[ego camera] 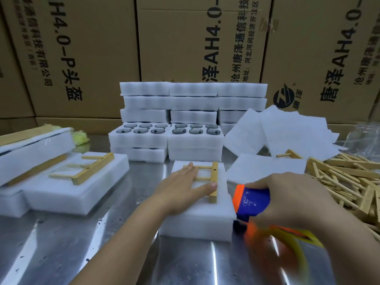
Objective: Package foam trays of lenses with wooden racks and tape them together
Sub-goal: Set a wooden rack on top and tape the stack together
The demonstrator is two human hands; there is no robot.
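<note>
foam tray (197,221) lies between bundles (67,188) and loose racks (345,182).

The tape dispenser (253,204) is smearing into orange blur below the right hand (292,200), whose fingers (267,183) are hiding its handle. The left hand (185,190) is covering rungs of the wooden rack (214,173). The cardboard boxes (185,38) are running off the top edge.

Left hand (185,188): you are pressing it flat on the wooden rack (213,183) lying on the front foam stack (197,221).
Right hand (287,200): you are gripping the tape dispenser (251,202), blue and orange, partly blurred, just beside that stack.
Lens trays (139,140): two are sitting open behind, dark lenses showing.
Closed trays (193,99): standing stacked behind those.
Loose racks (349,177): lying piled at your right, near foam sheets (287,130).
Cardboard boxes (82,48): standing at the back.
</note>
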